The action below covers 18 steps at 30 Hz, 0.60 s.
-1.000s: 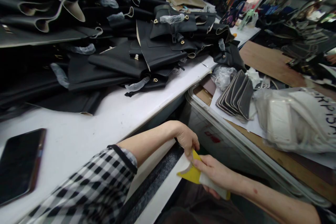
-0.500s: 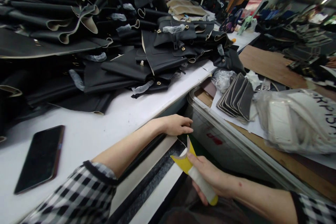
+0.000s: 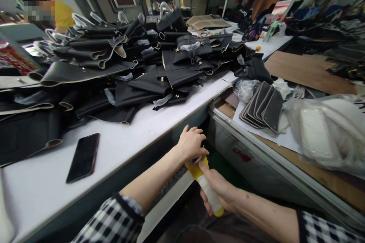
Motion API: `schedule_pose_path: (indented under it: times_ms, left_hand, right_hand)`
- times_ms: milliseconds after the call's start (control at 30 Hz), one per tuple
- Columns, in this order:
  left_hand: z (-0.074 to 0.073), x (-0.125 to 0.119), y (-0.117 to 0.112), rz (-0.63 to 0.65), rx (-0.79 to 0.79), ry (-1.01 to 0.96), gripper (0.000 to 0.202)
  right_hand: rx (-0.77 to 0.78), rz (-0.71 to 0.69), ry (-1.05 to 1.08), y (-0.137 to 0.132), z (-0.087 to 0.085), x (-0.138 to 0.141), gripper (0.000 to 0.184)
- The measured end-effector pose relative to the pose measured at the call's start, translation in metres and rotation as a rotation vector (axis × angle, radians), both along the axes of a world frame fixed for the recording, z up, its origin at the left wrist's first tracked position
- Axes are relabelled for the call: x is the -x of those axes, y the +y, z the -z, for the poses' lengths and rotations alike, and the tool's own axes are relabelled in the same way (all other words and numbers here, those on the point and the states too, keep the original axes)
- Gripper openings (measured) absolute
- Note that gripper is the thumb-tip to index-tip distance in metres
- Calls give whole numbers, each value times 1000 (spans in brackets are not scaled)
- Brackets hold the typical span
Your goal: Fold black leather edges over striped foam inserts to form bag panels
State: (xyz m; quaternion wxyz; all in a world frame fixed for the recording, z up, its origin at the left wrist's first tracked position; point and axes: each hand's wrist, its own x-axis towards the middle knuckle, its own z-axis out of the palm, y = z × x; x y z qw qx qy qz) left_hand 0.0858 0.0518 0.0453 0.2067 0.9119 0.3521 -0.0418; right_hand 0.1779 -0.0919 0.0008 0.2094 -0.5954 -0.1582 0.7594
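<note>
In my right hand (image 3: 219, 186) is a yellow tool (image 3: 194, 169) with a forked, inward-curving end and a handle wrapped in white. My fingers close round the handle, and the fork points up and away from me. Just above that fork, my left hand (image 3: 191, 142) hovers palm down with its fingers bent and apart. It covers part of the fork's tips; whether it touches them I cannot tell. Below both hands, a pale strip (image 3: 171, 205) lies beside the table, partly hidden by my left forearm.
Black leather bag pieces (image 3: 148, 79) with wrapped handles pile along the white table (image 3: 119, 152). A phone (image 3: 83, 157) lies near its front edge. To the right are stacked grey panels (image 3: 261, 106) and a clear plastic bag (image 3: 322, 133) of pale parts. A person in yellow (image 3: 63, 14) is at far left.
My left hand has come back towards the tool, and its fingers have spread over the fork. The tool in my right hand has shifted slightly left. The view has tilted up.
</note>
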Motion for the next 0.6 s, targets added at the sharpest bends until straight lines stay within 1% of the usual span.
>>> schedule_pose_path:
  times_ms: [67, 133, 200, 267, 367, 433, 467, 533, 567, 600]
  left_hand:
    - [-5, -11, 1, 0, 96, 147, 46]
    - [-6, -15, 6, -22, 176, 220, 44]
    - [-4, -12, 13, -6, 222, 224, 44]
    - [-1, -7, 18, 27, 248, 202, 42]
    - [4, -1, 22, 57, 246, 161, 38]
    - [5, 0, 23, 61, 234, 151, 38]
    - [6, 0, 24, 61, 230, 153, 37]
    - [5, -2, 24, 62, 224, 164, 37]
    - [5, -3, 24, 63, 221, 172, 37]
    - [4, -4, 25, 65, 218, 180, 37]
  right_hand:
    - [-6, 14, -1, 0, -1, -2, 70]
    - [-19, 24, 33, -4, -1, -5, 64]
    - [-27, 9, 101, -16, 2, -10, 60]
    - [-42, -23, 159, -34, 6, -16, 60]
    - [-148, -58, 108, -61, 12, -26, 64]
    - [-243, 21, -35, -68, 14, -32, 67]
    - [-280, 97, -125, -66, 15, -35, 68]
    - [-359, 280, -307, -52, 18, -39, 65]
    - [-402, 348, -382, -42, 20, -40, 62]
    - [-443, 386, -431, -31, 22, -40, 60]
